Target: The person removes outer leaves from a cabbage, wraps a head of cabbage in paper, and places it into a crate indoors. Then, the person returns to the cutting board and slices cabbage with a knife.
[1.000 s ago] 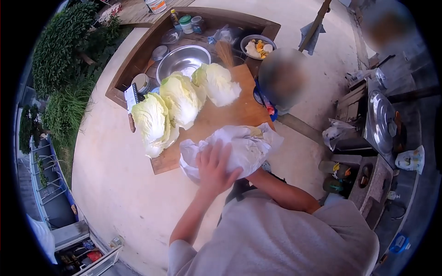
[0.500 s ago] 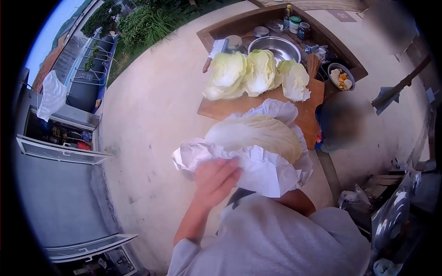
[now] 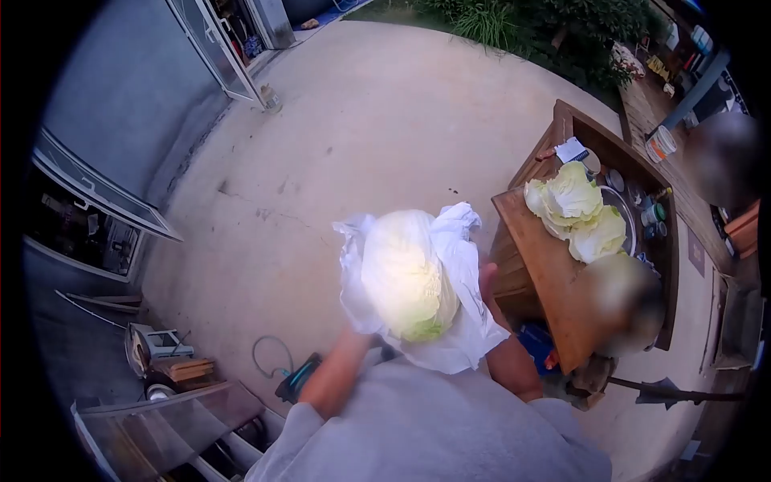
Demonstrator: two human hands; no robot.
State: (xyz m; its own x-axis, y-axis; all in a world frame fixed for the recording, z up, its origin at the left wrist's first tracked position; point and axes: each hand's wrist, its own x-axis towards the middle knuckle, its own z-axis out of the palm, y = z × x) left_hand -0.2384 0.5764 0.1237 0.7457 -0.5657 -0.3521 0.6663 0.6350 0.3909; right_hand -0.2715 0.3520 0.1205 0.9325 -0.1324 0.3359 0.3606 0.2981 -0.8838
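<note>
A whole napa cabbage (image 3: 401,269), pale with a green leaf end toward me, lies in crumpled white paper (image 3: 474,317) in front of my body. The paper wraps its sides and leaves the top bare. From the left, my left hand (image 3: 353,341) supports the bundle; its fingers are hidden under the paper. My right hand (image 3: 487,281) holds the bundle's right side, with part of its fingers or thumb showing beside the paper. Cabbage pieces (image 3: 574,197) rest on a wooden board (image 3: 534,265) to the right.
A wooden table (image 3: 562,128) at the right carries a cleaver (image 3: 570,150), a metal bowl (image 3: 630,221) and jars (image 3: 654,214). One person (image 3: 622,301) is beside the board, another (image 3: 723,157) farther back. Stacked wood (image 3: 185,369) and a green-black object (image 3: 299,377) are at lower left.
My body has turned left, away from the board, carrying the wrapped cabbage. My left hand has moved from the paper's near edge to beneath the bundle. The table now appears farther right.
</note>
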